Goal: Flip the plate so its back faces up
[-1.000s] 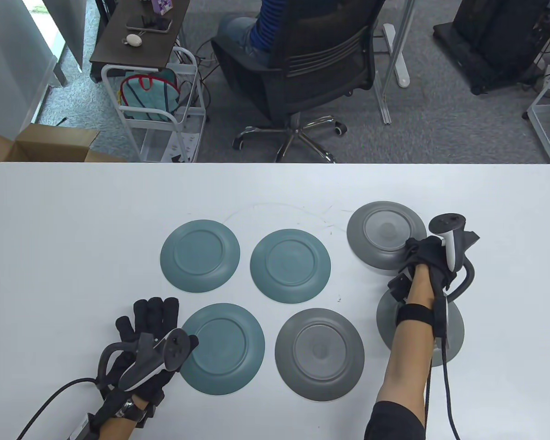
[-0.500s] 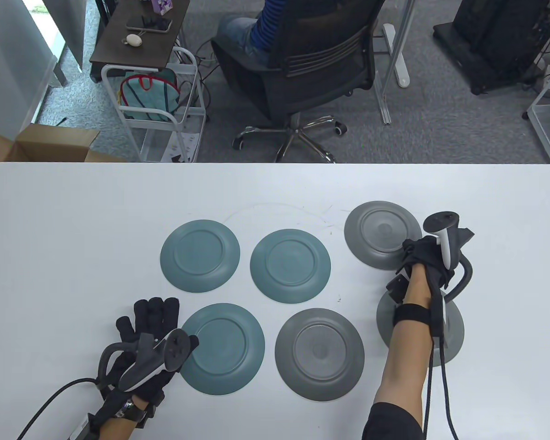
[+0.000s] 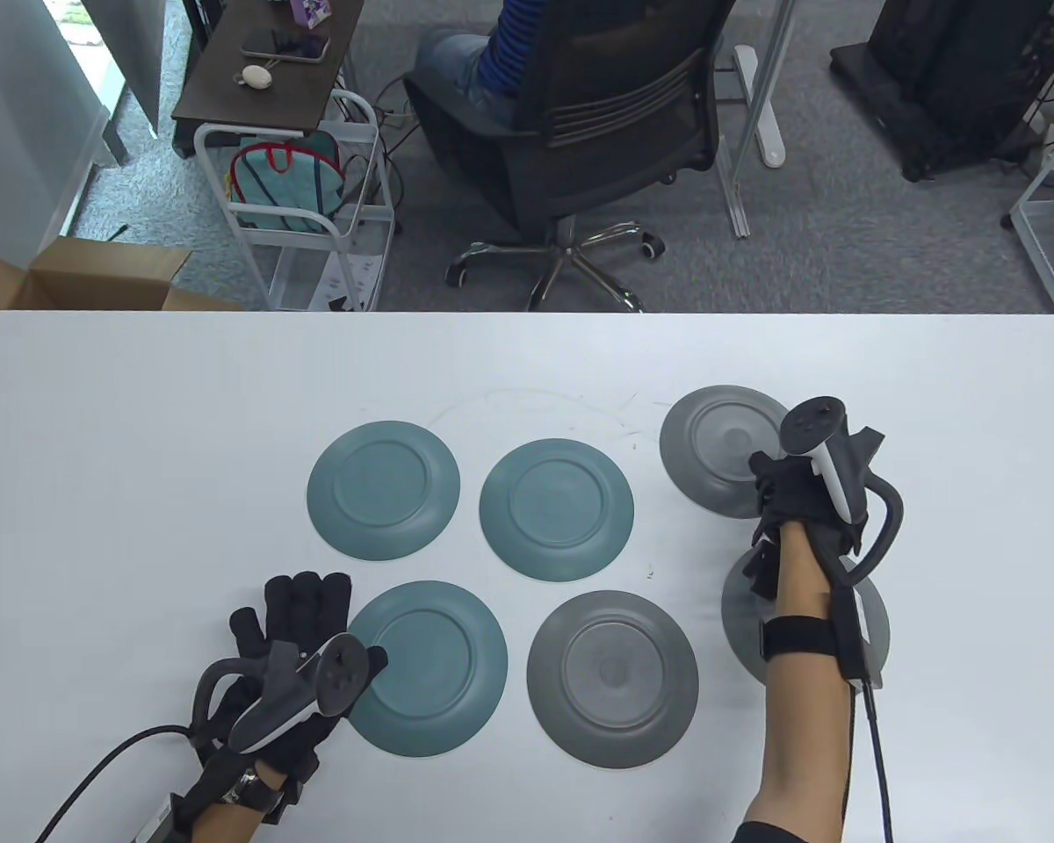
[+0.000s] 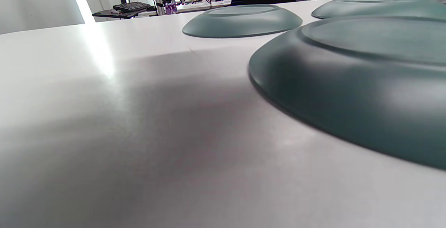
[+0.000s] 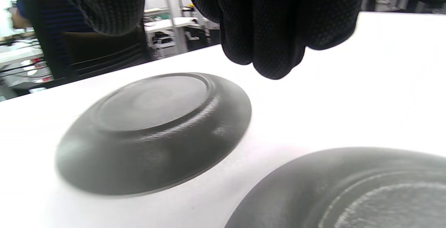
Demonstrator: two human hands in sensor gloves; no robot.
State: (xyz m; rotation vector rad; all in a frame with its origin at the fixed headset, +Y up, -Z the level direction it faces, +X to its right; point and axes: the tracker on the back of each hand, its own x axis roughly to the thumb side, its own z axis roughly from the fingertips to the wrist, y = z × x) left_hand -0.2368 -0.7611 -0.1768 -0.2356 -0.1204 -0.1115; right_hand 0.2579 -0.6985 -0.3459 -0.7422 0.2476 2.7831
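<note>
Six plates lie on the white table (image 3: 140, 439), all with the back facing up. The far right grey plate (image 3: 720, 448) lies flat; it also shows in the right wrist view (image 5: 153, 130). My right hand (image 3: 777, 492) hovers over its near right edge, holding nothing; its fingertips (image 5: 271, 57) hang above the table, clear of the plate. A second grey plate (image 3: 742, 628) lies under my right forearm and shows in the right wrist view (image 5: 348, 189). My left hand (image 3: 294, 615) rests flat on the table, fingers stretched out, beside the near left teal plate (image 3: 430, 667).
Two more teal plates lie at the far left (image 3: 383, 489) and middle (image 3: 556, 509), and a grey plate (image 3: 612, 678) at the near middle. An office chair (image 3: 580, 114) with a seated person stands beyond the table's far edge.
The far right grey plate has come down flat on the table and my right hand has let go of it and shifted left. My left hand has barely moved.
</note>
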